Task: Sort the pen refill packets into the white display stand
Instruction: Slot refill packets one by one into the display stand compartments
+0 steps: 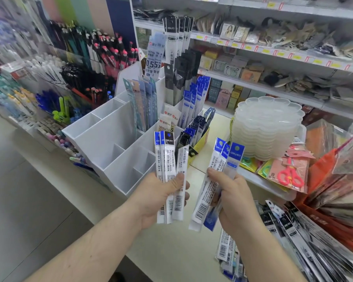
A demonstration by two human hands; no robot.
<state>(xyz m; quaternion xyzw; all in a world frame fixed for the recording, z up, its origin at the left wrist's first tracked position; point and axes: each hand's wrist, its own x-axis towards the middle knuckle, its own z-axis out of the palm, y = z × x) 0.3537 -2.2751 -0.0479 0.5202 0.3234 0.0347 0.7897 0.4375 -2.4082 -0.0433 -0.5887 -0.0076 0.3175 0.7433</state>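
left hand (pixel 162 192): fingers and thumb clamped round the lower half of a fan of refill packets (pixel 167 169), blue and black header cards up, barcodes down.
right hand (pixel 230 192): thumb and fingers pinched on a second bunch of blue-header packets (pixel 216 180), tilted right.
loose pile (pixel 289 237): more refill packets, black headers, lying on the counter lower right, unsorted.
handling: judged light, thin, flexible; glossy film likely slippery, so a bunch may splay or slide. Best held mid-length or lower, header ends free to drop into a slot.
packet build: long narrow flat sleeves, clear/white plastic, printed text.
white display stand (pixel 102 139): just beyond the hands, rigid smooth plastic, stepped tiers with dividers; near-left compartments bare, back and right ones hold upright packets (pixel 192 102).
clear trays (pixel 267 127): scalloped translucent stack, right of stand.
pink scissors (pixel 289 176): packaged, beside trays.
far: pen racks (pixel 102 53) left, shelves (pixel 273 55) behind, blurred.
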